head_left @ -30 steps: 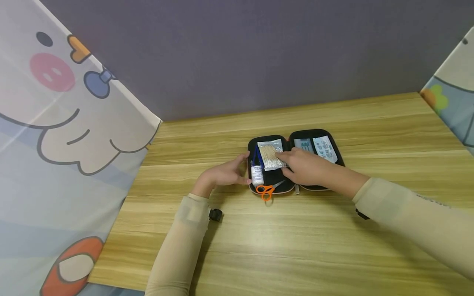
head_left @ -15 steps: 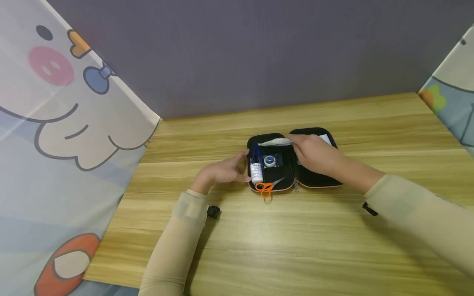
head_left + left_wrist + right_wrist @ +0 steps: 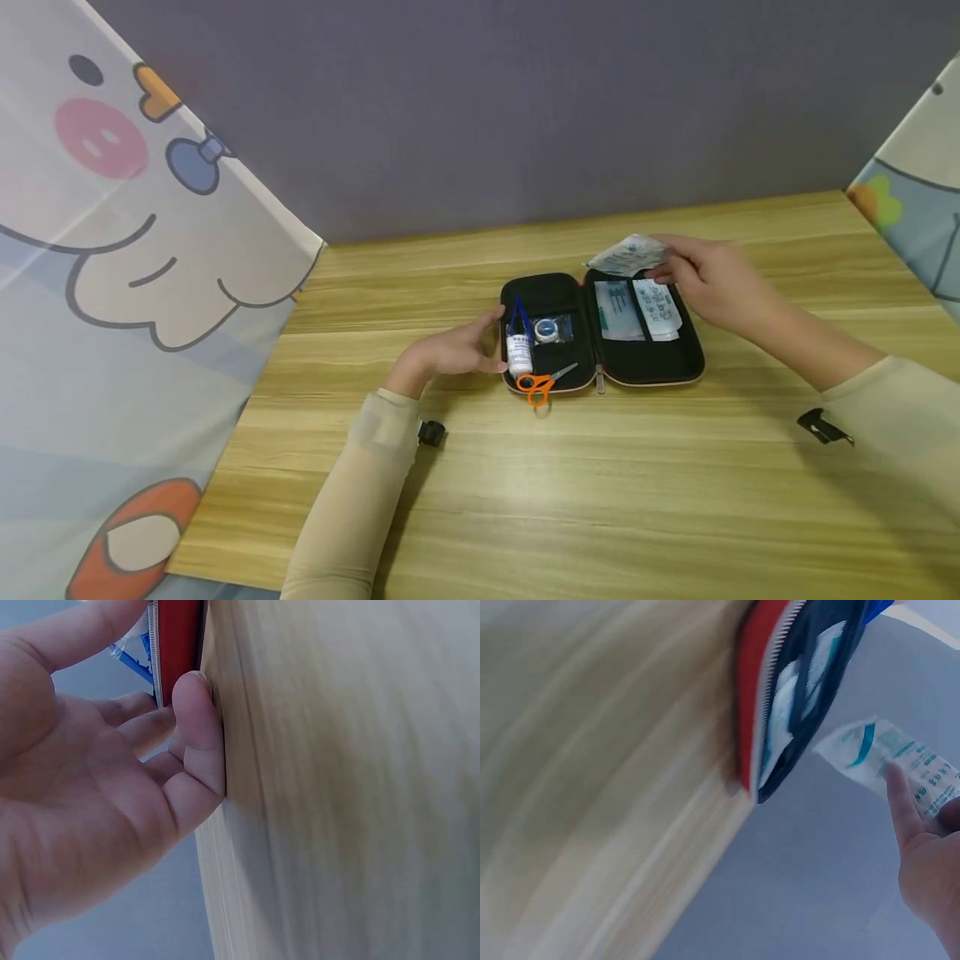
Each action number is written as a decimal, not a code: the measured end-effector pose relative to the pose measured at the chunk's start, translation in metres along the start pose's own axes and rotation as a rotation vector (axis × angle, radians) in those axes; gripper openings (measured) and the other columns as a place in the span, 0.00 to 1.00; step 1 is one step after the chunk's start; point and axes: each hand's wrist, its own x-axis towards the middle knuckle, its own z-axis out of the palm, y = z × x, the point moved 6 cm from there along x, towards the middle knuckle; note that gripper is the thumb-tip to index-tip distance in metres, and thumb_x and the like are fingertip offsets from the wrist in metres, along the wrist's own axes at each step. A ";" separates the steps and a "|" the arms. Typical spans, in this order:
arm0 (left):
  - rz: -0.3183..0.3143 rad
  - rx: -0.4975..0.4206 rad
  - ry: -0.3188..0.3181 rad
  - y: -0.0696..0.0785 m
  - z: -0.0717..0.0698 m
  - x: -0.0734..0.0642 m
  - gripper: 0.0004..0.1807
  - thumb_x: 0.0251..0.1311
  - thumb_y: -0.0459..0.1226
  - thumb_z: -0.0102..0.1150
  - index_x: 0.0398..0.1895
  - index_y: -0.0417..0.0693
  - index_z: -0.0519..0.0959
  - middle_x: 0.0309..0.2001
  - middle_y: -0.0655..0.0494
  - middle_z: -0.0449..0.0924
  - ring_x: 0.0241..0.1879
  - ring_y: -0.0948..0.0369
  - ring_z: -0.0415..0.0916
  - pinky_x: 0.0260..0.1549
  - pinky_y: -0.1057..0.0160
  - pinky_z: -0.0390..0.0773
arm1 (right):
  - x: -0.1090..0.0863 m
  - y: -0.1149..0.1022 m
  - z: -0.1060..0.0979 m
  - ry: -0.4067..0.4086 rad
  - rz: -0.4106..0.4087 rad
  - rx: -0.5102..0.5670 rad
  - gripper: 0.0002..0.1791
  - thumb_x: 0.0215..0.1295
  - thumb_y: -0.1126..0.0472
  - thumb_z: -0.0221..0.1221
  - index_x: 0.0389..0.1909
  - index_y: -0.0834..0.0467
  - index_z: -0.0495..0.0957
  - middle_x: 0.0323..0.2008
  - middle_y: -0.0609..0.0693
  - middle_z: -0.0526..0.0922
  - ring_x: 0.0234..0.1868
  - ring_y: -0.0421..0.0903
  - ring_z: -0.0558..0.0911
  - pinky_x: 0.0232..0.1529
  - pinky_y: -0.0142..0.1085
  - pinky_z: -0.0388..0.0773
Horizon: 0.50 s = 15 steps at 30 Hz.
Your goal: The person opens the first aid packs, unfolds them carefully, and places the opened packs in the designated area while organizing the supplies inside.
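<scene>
The left hand [image 3: 105,780] touches a red zippered case [image 3: 178,652]. Past the case's pale zip [image 3: 155,652] shows a blue plastic piece [image 3: 136,667]; beneath the case lies the wood-grain worktop [image 3: 360,780].

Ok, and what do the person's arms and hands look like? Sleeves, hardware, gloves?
Left sleeve and right sleeve: cream, long, ending at the wrist. Small dark fitting under each wrist: left fitting, right fitting. Left hand and right hand: no gloves. No cables visible.

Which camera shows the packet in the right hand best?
Right wrist view: the packet looks largest, its teal print clearest, though the frame crops it. The head view shows it smaller; in left wrist, I can't make it out.
</scene>
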 end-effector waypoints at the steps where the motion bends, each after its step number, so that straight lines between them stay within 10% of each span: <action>1: 0.003 0.002 0.001 0.000 0.000 0.000 0.60 0.69 0.44 0.70 0.89 0.64 0.33 0.89 0.53 0.33 0.87 0.47 0.38 0.84 0.42 0.51 | -0.002 0.002 -0.003 0.015 -0.009 -0.022 0.24 0.85 0.64 0.43 0.74 0.64 0.73 0.47 0.68 0.91 0.43 0.57 0.92 0.17 0.31 0.66; 9: 0.005 0.002 0.007 -0.002 -0.001 -0.001 0.60 0.69 0.44 0.70 0.89 0.63 0.34 0.89 0.53 0.34 0.87 0.46 0.40 0.83 0.42 0.53 | -0.019 0.023 -0.012 0.092 -0.011 -0.045 0.22 0.84 0.62 0.50 0.71 0.67 0.76 0.52 0.72 0.88 0.37 0.12 0.75 0.20 0.25 0.71; 15: 0.003 0.000 0.004 -0.002 0.000 -0.001 0.60 0.69 0.44 0.69 0.89 0.65 0.34 0.89 0.54 0.33 0.87 0.47 0.38 0.84 0.42 0.52 | -0.032 0.032 -0.019 0.140 -0.075 -0.118 0.20 0.78 0.65 0.58 0.66 0.65 0.81 0.31 0.62 0.89 0.20 0.24 0.67 0.17 0.28 0.62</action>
